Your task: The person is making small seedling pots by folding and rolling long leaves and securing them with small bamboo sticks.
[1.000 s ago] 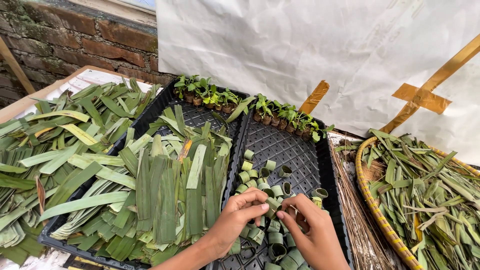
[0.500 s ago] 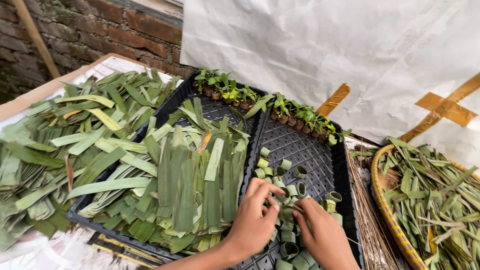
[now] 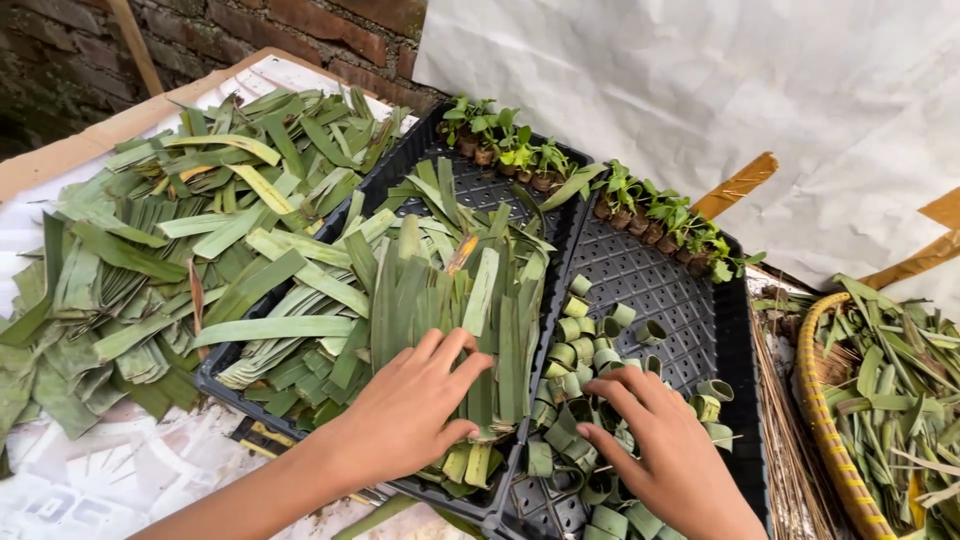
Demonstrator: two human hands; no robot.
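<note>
A person is leaning over two black perforated trays (image 3: 690, 300) lying side by side on a bench. The left hand (image 3: 415, 405) is resting flat, fingers spread, on a stack of long cut leaf strips (image 3: 440, 300) in the left tray, pressing on them rather than gripping; nothing is closed in it. The right hand (image 3: 665, 455) is lying palm down over a cluster of small rolled leaf rings (image 3: 585, 345) in the right tray, fingers loosely open and touching the rings; whether one is pinched underneath cannot be told. The strips are lying lengthwise in one direction, seemingly to keep them easy to pick singly. Along the trays' far edge a row of small seedlings (image 3: 620, 200) is standing. More loose leaves (image 3: 150, 240) are spreading over the bench on the left, and a woven basket (image 3: 830, 420) of leaf scraps is sitting on the right.
</note>
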